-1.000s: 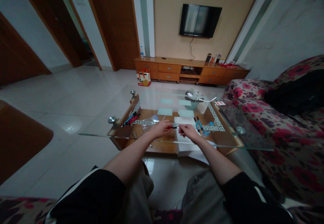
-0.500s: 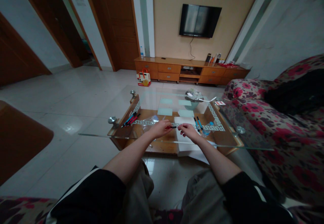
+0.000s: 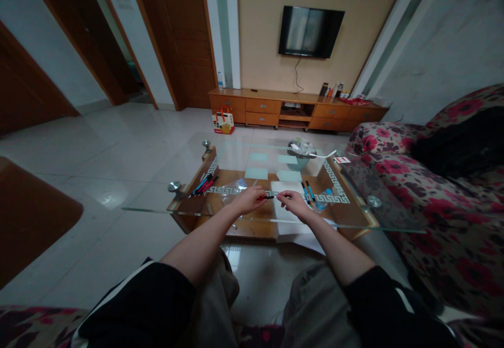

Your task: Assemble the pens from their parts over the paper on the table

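My left hand (image 3: 251, 200) is closed around a dark pen (image 3: 271, 197), with a bit of red showing by its fingers. From that hand the pen points right, towards my right hand (image 3: 292, 202), whose thumb and fingertips pinch at its thin end. Both hands are above the glass table top (image 3: 189, 210). Blue-and-black pens (image 3: 311, 191) lie just right of my right hand. To the left, several blue, black and red pens (image 3: 203, 185) rest in a bunch. A clear plastic bag (image 3: 230, 193) lies behind my left forearm.
White paper (image 3: 283, 217) shows below the right hand, seemingly under the glass. A green basket (image 3: 300, 161) holding a plastic liner and a card (image 3: 342, 160) appear towards the far right. A floral sofa (image 3: 397, 148) borders the right side; a paper bag (image 3: 223, 122) stands by the cabinet (image 3: 262, 107).
My right fingertips have shifted very slightly at the pen's thin end. Otherwise the hands and the things on the table look the same.
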Motion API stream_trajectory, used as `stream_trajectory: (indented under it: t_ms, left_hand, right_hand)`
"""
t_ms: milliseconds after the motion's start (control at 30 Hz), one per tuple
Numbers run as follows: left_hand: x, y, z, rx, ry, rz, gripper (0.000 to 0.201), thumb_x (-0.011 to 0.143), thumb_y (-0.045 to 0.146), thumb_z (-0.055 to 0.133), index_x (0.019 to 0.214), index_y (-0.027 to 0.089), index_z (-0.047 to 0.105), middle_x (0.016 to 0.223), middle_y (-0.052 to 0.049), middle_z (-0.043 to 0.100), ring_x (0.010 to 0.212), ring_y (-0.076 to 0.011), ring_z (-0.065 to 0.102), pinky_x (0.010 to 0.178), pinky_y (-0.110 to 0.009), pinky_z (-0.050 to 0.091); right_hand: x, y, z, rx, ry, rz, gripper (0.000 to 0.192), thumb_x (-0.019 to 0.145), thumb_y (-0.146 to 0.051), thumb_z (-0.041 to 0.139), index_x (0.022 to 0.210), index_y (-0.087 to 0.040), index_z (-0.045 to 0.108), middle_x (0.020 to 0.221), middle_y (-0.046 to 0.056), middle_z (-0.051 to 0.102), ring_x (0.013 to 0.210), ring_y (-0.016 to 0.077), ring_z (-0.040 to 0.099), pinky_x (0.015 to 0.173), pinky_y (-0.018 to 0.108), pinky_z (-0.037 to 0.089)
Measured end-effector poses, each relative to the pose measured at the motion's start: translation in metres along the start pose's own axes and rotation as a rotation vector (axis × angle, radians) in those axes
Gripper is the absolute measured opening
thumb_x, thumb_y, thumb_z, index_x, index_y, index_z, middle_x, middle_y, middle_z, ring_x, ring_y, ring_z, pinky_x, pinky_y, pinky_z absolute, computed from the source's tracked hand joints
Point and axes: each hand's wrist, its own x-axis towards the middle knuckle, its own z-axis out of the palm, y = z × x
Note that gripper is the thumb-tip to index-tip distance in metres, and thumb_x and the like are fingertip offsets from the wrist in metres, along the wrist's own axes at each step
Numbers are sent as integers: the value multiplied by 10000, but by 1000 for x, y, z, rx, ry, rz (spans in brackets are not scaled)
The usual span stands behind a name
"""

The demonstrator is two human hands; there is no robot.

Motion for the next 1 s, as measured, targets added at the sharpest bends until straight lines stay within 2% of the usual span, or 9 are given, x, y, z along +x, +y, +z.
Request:
stream_trajectory:
  t_ms: [300,567,733,833,933,1000]
  left_hand:
    - [-1,-2,-3,-9,-22,1,176,924,279,562,873,173,693,843,-43,613,754,-144,564,669,-238,398]
    - [-1,-1,-3,-13,-37,-14,191,929,286,558,864,167,692,844,-49,623,754,-145,562,657,-234,388]
    - [-1,-2,-3,-15,-45,-8,173,925,281,565,902,174,699,839,-45,619,763,-148,560,668,-236,390]
    - [-1,-1,-5,-20,-46,-2,171,924,277,563,914,179,703,843,-46,620,776,-153,562,676,-240,393]
    - [-1,0,-6,-19,-53,-12,179,924,285,560,902,179,702,849,-47,621,777,-154,563,673,-243,395]
    - [-1,0,-7,-14,-55,-21,185,926,290,557,883,176,697,851,-47,620,767,-150,562,667,-243,394]
  right_hand:
    - [4,7,-3,39,44,-16,317,733,-435,694,860,-144,707,648,10,624,564,114,536,490,209,387]
    - [8,14,-2,38,49,-21,290,749,-420,680,861,-154,693,652,3,620,562,114,550,480,202,381]
    - [16,24,-6,0,89,-51,293,777,-431,647,878,-158,685,694,12,644,568,125,568,524,231,428]
    - [23,31,-17,-151,169,-125,260,806,-408,620,865,-164,684,776,38,676,627,150,596,609,271,478]
    - [26,37,-32,-447,253,-282,169,815,-327,624,826,-171,687,865,61,676,742,175,609,746,307,491]
    - [26,40,-40,-605,260,-349,125,817,-273,629,833,-169,696,916,72,651,802,182,604,816,315,479]
